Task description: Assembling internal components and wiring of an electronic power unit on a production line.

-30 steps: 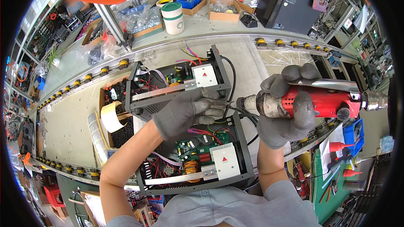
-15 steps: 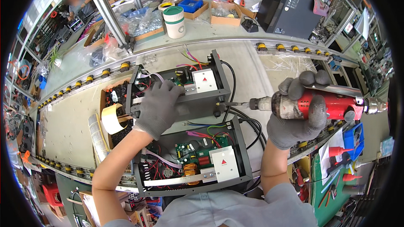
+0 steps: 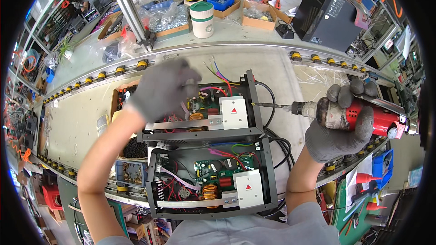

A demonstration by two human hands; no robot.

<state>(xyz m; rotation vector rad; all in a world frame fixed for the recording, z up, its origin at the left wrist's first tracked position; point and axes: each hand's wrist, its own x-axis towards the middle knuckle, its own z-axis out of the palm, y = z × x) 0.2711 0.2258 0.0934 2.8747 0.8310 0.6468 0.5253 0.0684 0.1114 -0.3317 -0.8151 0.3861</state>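
Looking down past my shirt, the nearest thing is an open black chassis (image 3: 211, 186) with its green circuit board, copper coil and white cover plate showing. Stacked just beyond it sits the second open chassis (image 3: 204, 109), same layout, coloured wires sprouting from its far edge.

My left hand (image 3: 161, 88), in a grey glove, hovers over the left part of that farther chassis with the fingers loosely curled; it grips nothing that I can see, and whether it touches the board I cannot tell. My right hand (image 3: 343, 124) is wrapped tight around the red electric screwdriver (image 3: 359, 115), held level, its bit (image 3: 268, 105) pointing at the right wall of the farther chassis and ending just short of it, beside the black cable (image 3: 270, 109) that loops down that side.

I judge the risk lies there: if the bit comes in off-line it could skid off the screw head and scar the wall or nick that cable, and my left hand is not bracing the box, so a push could slide it on the conveyor (image 3: 81, 122).

Half a second ago my left hand lay lower, nearer the chassis's left end; now it has lifted and moved toward the far edge. The screwdriver has kept much the same spot and aim.

Farther off: a green-lidded white tub (image 3: 201, 18), parts boxes, a black cabinet (image 3: 329, 16).
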